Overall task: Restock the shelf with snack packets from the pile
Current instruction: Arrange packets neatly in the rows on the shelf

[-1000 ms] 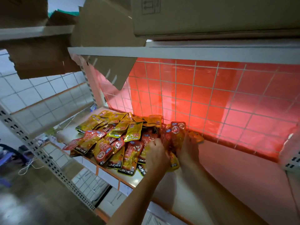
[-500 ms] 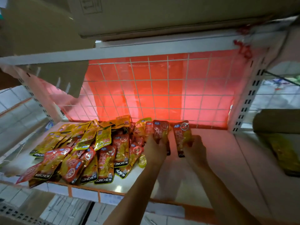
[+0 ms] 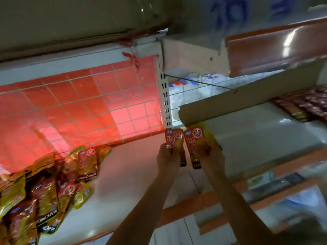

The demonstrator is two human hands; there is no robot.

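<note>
The left forearm (image 3: 141,209) and right forearm (image 3: 235,209) extend side by side from near to far. The left hand (image 3: 167,159) grips a snack packet (image 3: 174,138) upright, and the right hand (image 3: 213,158) grips a second packet (image 3: 193,140) just beside it.

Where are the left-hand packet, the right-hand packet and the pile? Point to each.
left-hand packet (image 3: 174,138), head view, red upper face.
right-hand packet (image 3: 194,138), head view, red upper face.
pile (image 3: 46,193), head view, a middle packet.
</note>
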